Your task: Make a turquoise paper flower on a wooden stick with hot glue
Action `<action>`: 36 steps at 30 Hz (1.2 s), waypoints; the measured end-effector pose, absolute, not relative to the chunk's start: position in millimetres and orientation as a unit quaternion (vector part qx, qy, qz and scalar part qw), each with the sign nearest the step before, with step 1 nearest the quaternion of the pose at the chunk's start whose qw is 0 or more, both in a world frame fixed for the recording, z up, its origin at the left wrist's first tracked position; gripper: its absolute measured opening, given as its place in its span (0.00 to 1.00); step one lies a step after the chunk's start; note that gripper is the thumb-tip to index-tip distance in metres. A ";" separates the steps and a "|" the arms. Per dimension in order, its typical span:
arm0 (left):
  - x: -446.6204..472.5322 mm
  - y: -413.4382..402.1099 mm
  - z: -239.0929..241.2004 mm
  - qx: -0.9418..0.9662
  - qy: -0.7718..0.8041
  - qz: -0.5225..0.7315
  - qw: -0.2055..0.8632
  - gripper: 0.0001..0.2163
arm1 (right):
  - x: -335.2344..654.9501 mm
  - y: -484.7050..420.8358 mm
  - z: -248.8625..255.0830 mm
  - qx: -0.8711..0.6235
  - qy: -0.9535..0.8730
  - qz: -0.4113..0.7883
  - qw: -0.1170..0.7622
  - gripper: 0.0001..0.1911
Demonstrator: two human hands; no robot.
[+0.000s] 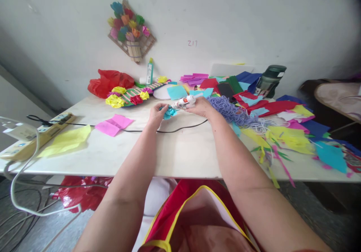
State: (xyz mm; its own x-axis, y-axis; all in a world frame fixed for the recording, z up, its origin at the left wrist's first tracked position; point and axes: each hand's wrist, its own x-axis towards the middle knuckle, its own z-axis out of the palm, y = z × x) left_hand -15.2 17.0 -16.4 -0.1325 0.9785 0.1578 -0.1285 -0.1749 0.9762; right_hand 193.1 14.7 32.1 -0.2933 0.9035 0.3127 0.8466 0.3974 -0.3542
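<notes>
1 blue ppr flower (pixel 170 113) pinched in l hand (pixel 158 113)

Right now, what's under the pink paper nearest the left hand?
A black cord, visible either side, passes under the pink paper; its middle and the tabletop there are hidden.

Place: a handicraft corner; home or workshop, I can't tell from here.
Wall (pixel 254 19): plain and pale, hung with a bunch of craft flowers (pixel 129 24).
Table (pixel 187 154): strewn with coloured sheets (pixel 293 139) and tangled lavender yarn (pixel 225 109).
Power strip (pixel 39 137): up on the tabletop, a white adapter (pixel 21 132) plugged in, like a makeshift workstation.
</notes>
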 end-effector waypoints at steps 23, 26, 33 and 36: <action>-32.5 21.9 -10.6 0.373 0.493 0.689 0.379 0.19 | 201.5 20.1 20.6 -0.491 -0.743 0.294 0.347 0.13; -36.8 24.0 -9.3 0.329 0.507 0.719 0.343 0.17 | 199.8 19.2 21.3 -0.497 -0.784 0.240 0.283 0.11; -39.4 23.7 -7.2 0.312 0.490 0.749 0.319 0.18 | 185.0 14.9 19.6 -0.518 -0.847 0.008 0.122 0.17; -38.7 23.7 -8.2 0.338 0.478 0.745 0.319 0.20 | 178.0 15.2 12.7 -0.506 -0.860 -0.003 0.067 0.24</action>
